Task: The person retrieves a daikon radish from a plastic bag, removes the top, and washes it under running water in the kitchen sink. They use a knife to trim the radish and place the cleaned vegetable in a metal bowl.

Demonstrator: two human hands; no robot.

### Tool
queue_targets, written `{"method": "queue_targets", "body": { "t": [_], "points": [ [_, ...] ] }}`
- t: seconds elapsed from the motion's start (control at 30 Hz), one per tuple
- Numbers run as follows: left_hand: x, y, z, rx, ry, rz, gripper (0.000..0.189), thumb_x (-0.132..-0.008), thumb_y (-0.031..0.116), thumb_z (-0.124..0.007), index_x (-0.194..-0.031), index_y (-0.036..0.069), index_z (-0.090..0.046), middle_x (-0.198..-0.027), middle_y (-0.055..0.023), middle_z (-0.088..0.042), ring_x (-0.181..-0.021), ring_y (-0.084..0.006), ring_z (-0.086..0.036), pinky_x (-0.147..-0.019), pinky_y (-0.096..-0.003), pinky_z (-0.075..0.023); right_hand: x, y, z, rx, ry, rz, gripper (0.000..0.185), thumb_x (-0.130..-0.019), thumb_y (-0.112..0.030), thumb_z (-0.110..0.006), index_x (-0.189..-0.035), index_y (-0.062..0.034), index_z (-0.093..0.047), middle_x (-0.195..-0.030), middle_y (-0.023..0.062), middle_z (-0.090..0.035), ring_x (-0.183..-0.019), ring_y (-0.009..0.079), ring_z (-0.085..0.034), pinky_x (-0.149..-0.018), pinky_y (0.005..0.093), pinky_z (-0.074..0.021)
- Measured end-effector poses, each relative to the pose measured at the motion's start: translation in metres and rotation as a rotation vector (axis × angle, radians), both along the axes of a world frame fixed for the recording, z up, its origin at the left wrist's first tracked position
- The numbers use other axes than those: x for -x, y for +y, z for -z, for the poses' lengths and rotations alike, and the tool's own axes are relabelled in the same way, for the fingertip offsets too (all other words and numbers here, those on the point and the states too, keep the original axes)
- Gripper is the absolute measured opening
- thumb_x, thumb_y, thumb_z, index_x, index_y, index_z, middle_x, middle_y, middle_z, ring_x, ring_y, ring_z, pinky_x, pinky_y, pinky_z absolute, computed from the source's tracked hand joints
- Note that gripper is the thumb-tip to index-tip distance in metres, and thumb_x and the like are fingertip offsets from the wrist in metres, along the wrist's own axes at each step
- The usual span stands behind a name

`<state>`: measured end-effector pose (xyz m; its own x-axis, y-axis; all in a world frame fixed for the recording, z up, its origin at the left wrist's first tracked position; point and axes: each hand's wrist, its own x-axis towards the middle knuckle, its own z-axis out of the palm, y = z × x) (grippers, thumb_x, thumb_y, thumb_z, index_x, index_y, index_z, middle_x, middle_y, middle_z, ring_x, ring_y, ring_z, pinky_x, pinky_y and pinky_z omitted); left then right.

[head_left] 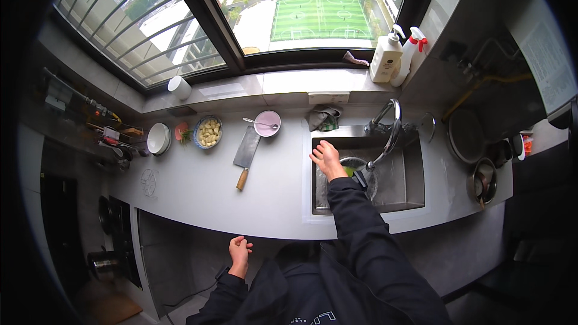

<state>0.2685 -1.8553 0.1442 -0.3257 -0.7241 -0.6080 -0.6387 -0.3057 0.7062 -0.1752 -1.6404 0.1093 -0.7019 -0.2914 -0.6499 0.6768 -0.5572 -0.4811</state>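
My right hand (327, 160) reaches over the left side of the stainless steel sink (413, 176), fingers spread and holding nothing. Under the forearm, a round basin (374, 189) with something green in it is partly hidden. The curved chrome faucet (395, 122) arches over the basin, its spout end close to my right wrist. My left hand (240, 255) hangs just off the counter's front edge, fingers loosely curled, with nothing visible in it. On the counter to the left lies a Chinese cleaver (247, 148) with a wooden handle, touching neither hand.
A pink bowl (266, 123) with a spoon, a bowl of peeled garlic cloves (210, 132) and stacked white bowls (158, 139) line the back left. A grey cloth (325, 117) lies behind the sink. Pump bottle (386, 59) and spray bottle (407, 56) stand on the sill. Pans (482, 181) sit right.
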Motion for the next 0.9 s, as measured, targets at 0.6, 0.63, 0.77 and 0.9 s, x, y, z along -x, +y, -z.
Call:
{"method": "queue_targets", "body": {
  "t": [0.6, 0.63, 0.77, 0.9],
  "points": [
    [0.015, -0.006, 0.028, -0.297, 0.13, 0.297, 0.022, -0.101, 0.006, -0.058, -0.12, -0.003, -0.064, -0.104, -0.0123, -0.072, -0.082, -0.0169, -0.072, -0.061, -0.026, -0.0553, -0.209, 0.281, -0.055, -0.793, 0.006, -0.163, 0.024, -0.108, -0.017, -0.056, -0.126, -0.0035, -0.062, -0.11, 0.014, -0.074, -0.09, 0.025, -0.076, -0.075, 0.0345, -0.0627],
    [0.014, -0.004, 0.028, -0.296, 0.122, 0.305, 0.022, -0.101, 0.006, -0.059, -0.12, -0.003, -0.064, -0.104, -0.0123, -0.072, -0.082, -0.0168, -0.072, -0.061, -0.026, -0.0553, -0.196, 0.302, -0.056, -0.841, 0.063, -0.127, 0.024, -0.107, -0.016, -0.055, -0.126, -0.0026, -0.062, -0.109, 0.0138, -0.074, -0.089, 0.0234, -0.075, -0.074, 0.0337, -0.0623],
    [0.006, -0.002, 0.028, -0.313, 0.12, 0.304, 0.021, -0.102, 0.008, -0.059, -0.12, -0.002, -0.064, -0.104, -0.0125, -0.072, -0.08, -0.0169, -0.072, -0.061, -0.0269, -0.056, -0.128, 0.345, -0.061, -0.933, 0.18, -0.056, 0.032, -0.105, -0.014, -0.055, -0.134, 0.0007, -0.059, -0.108, 0.0118, -0.074, -0.079, 0.0163, -0.071, -0.067, 0.0276, -0.0582],
    [-0.011, -0.004, 0.023, -0.282, 0.12, 0.222, 0.019, -0.102, 0.008, -0.06, -0.119, 0.0, -0.064, -0.101, -0.0104, -0.072, -0.078, -0.016, -0.071, -0.061, -0.027, -0.0559, -0.045, 0.342, -0.051, -0.902, 0.27, -0.118, 0.044, -0.104, -0.015, -0.058, -0.146, -0.0009, -0.054, -0.119, 0.0101, -0.073, -0.088, 0.0148, -0.07, -0.068, 0.0268, -0.0559]
  ]
}}
